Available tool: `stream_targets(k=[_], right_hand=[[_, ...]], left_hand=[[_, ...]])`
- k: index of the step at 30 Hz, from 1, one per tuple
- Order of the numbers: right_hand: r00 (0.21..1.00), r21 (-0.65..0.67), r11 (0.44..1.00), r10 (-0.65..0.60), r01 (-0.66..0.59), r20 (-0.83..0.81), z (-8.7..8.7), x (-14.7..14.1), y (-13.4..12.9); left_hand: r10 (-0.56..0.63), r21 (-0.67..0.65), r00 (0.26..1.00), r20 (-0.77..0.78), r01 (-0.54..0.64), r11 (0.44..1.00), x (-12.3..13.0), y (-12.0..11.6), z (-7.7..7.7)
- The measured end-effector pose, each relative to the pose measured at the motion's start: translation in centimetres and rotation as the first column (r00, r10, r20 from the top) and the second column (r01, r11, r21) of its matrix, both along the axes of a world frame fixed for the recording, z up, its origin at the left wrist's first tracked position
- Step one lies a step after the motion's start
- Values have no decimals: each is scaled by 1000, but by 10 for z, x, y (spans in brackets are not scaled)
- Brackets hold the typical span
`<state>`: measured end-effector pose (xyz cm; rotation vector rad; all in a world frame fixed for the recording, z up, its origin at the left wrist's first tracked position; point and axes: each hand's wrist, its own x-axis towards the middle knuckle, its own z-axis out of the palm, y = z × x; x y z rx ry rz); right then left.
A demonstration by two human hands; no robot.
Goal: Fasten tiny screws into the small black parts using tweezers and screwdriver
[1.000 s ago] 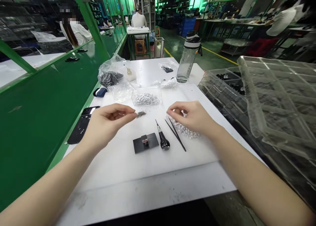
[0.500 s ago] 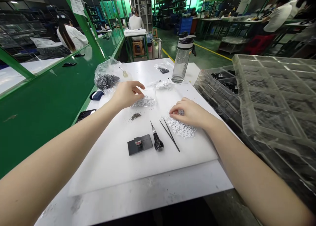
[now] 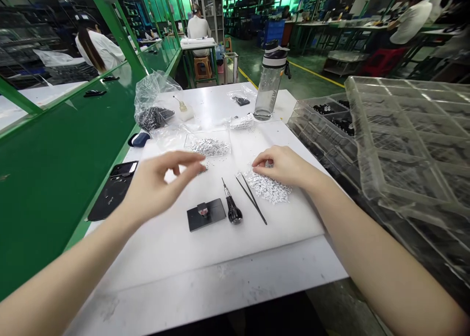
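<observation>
My left hand [image 3: 157, 181] hovers over the left side of the white foam sheet [image 3: 165, 252], thumb and fingers apart, with nothing seen between them. Its fingertips partly cover a little pile of tiny dark parts [image 3: 203, 169]. Just beyond is a clear shallow tray [image 3: 229, 147] of small white and grey pieces. My right hand [image 3: 282, 165] rests at a heap of small white pieces [image 3: 273, 190], thumb and forefinger pinched; whatever is between the tips is too small to make out. Black tweezers [image 3: 253, 201], a black-handled screwdriver [image 3: 232, 206] and a flat black block [image 3: 207, 216] lie nearer me.
A water bottle [image 3: 270, 84] stands at the back. Stacked clear compartment boxes [image 3: 404, 145] line the right side. At left are a plastic bag of black parts [image 3: 156, 113], a phone [image 3: 125, 168] and a green bench [image 3: 55, 169]. Other people sit farther off.
My left hand has drawn back from the clear tray toward me and to the left, its fingers spread. My right hand has stayed at the white heap.
</observation>
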<state>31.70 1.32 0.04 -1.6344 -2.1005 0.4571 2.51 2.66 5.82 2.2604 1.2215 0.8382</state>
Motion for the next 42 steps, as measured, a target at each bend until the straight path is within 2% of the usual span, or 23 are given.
stream_targets(k=[4,8,10,15,19,22,27,32,34,39,42], right_hand=[[998,29,1000,-8,10,-69,1,0,1],[979,66,994,-68,82,-192,3,0,2],[953,55,994,-79,99,-293,5,-5,0],[852,0,999,-29,34,-523,14,-42,-19],[760,-31,993,70,-118,-646,14,-73,-37],[690,-18,983,117,-185,-714,9,-84,-44],[688,21,978,160,-206,-707,0,-89,-45],[760,113,991,126,-70,-638,0,-92,-53],[793,189,981,155,-52,-589,0,-94,-58],[827,380,903,364,-201,-428,-2,-104,-60],[834,425,870,416,-250,-361,-4,-108,-55]], left_hand=[[-176,-42,983,45,177,983,-12,-36,-27],[-309,103,950,-54,313,944,-17,-41,-50],[-320,98,944,-77,327,940,-20,-37,-57],[-297,-36,954,47,299,954,-27,-33,-62],[-272,-162,956,107,287,944,-26,-34,-58],[-277,-212,953,123,297,931,-24,-35,-55],[-276,-245,950,146,305,920,-25,-33,-56],[-263,-238,950,168,298,924,-25,-33,-59],[-253,-254,950,186,295,921,-25,-32,-60],[-271,-266,941,201,318,910,-24,-31,-58],[-270,-258,948,171,307,916,-24,-31,-57]])
